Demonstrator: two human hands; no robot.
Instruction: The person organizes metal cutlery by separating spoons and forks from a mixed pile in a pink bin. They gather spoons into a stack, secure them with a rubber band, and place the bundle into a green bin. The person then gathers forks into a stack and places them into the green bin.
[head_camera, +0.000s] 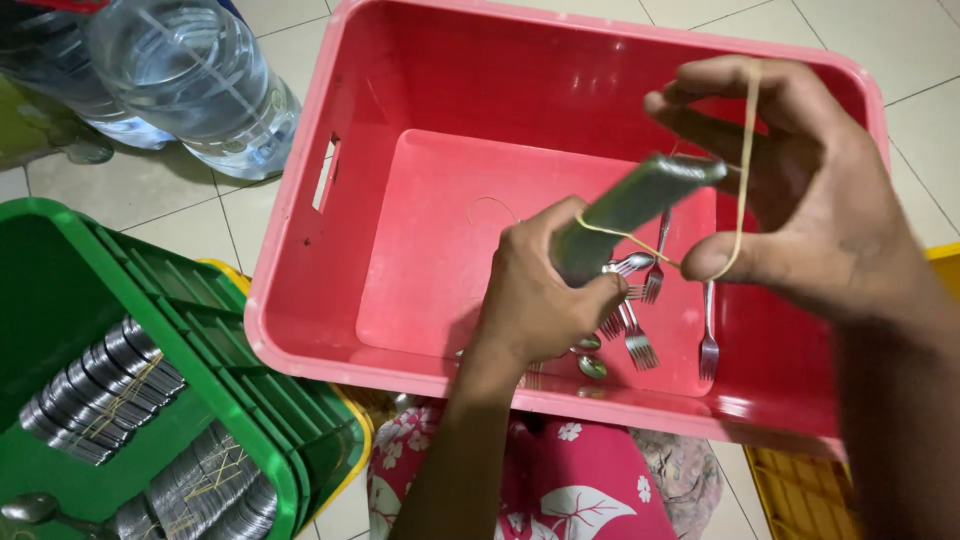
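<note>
Steel glints in our left hand, whose fingers wrap tight around a grey bundle of stacked metal cutlery handles, held tilted over the red plastic crate. Our right hand has its fingers spread wide, stretching a thin yellow rubber band between thumb and fingertips; the band's other end loops round the bundle. Loose metal forks lie on the crate's floor below. At the left we see a green plastic crate with banded stacks of spoons, and clear water bottles beyond.
</note>
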